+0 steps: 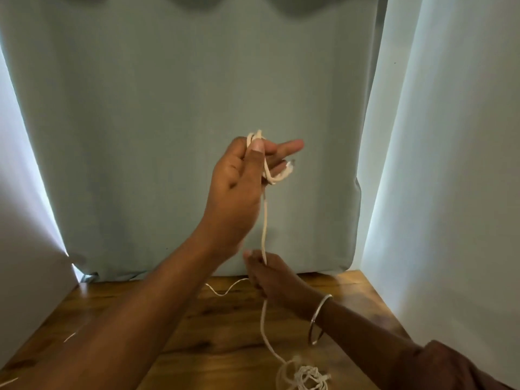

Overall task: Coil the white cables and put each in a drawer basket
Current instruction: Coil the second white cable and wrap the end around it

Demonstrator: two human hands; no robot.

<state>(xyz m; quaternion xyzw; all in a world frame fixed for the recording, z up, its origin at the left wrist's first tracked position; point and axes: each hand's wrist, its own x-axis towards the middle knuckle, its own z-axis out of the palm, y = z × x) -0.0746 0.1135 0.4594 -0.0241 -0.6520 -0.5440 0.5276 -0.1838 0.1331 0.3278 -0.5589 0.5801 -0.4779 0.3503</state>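
Holding a few loops of the white cable (pixel 265 220) at 12 o'clock, the left hand (pixel 239 190) may lose them if the right hand (pixel 270 274), gripping the strand below, pulls against the tangled pile (pixel 304 377) at 6 o'clock.

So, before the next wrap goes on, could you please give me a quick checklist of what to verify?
1. Loops held on left hand: ok, thumb pins them.
2. Right hand feeding the white cable: ok, the strand runs between the hands.
3. Slack free to feed: not ok, a tangled bunch lies on the wooden table.
4. Cable end secured: cannot tell.
5. Drawer basket ready: cannot tell, none in view.
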